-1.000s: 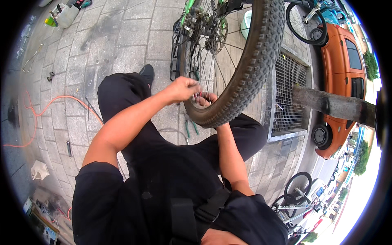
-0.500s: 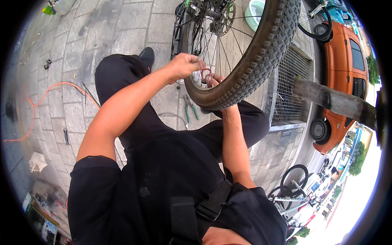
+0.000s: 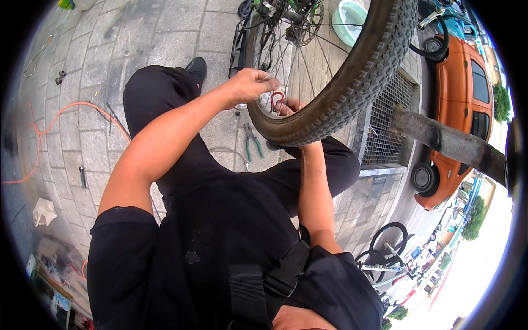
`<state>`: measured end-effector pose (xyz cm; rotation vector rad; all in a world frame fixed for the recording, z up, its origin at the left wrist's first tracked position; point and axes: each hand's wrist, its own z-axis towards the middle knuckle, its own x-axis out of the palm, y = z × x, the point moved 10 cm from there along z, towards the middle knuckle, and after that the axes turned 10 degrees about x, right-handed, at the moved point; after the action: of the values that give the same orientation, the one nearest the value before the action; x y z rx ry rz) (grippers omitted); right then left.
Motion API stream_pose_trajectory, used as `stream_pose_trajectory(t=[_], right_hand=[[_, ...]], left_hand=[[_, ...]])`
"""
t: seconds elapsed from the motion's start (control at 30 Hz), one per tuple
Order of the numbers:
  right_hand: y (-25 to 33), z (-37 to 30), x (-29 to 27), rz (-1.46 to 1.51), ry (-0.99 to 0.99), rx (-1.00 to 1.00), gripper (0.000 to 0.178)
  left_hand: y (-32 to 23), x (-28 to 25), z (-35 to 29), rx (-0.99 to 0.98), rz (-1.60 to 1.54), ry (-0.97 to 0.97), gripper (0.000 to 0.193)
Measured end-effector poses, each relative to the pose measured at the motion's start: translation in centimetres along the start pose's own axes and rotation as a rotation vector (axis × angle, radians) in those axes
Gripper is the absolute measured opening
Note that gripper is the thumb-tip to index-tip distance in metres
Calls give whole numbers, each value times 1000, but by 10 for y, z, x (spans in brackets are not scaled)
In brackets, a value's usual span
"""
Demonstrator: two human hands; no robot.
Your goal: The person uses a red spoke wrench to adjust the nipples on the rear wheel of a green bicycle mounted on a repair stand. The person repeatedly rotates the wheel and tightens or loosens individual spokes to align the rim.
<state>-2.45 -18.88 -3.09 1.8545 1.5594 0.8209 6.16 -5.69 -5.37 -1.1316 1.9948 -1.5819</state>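
Observation:
A bicycle wheel with a knobby tire (image 3: pixel 352 91) stands tilted in front of me, its thin spokes running up to a hub with a disc rotor (image 3: pixel 304 30). My right hand (image 3: pixel 288 106) reaches around the tire, fingers closed at the inner side of the rim. They pinch a small curved red spoke wrench (image 3: pixel 277 99) among the spokes; the palm is hidden behind the tire. To the left of the rim, my left hand (image 3: pixel 250 88) has thumb and fingertips pressed together beside the spokes. Whatever is between those fingertips cannot be made out.
Green-handled pliers (image 3: pixel 253 142) lie on the paving below the wheel. An orange hose (image 3: pixel 71 104) curves across the ground at left. A pale green basin (image 3: pixel 347 23) stands behind the tire. To the right are a metal grate (image 3: pixel 388 118), a wooden post (image 3: pixel 445 135) and an orange car (image 3: pixel 465 99).
The tire has shifted slightly right in view. Both hands stay near the rim, and my left hand sits a little higher. The red spoke wrench remains in my right hand.

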Motion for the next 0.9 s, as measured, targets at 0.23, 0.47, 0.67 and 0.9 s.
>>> stream_pose_trajectory(t=[0.23, 0.47, 0.67, 0.9], right_hand=[[-3, 1, -3, -103, 0, 28, 38], [6, -5, 2, -200, 18, 23, 37], [27, -9, 13, -349, 92, 35, 33], [6, 4, 4, -257, 44, 30, 25]], left_hand=[[-2, -1, -4, -48, 9, -6, 55], [-28, -18, -7, 72, 411, -130, 41], [-34, 8, -10, 201, 328, 98, 28], [-2, 18, -4, 14, 151, 198, 27]])
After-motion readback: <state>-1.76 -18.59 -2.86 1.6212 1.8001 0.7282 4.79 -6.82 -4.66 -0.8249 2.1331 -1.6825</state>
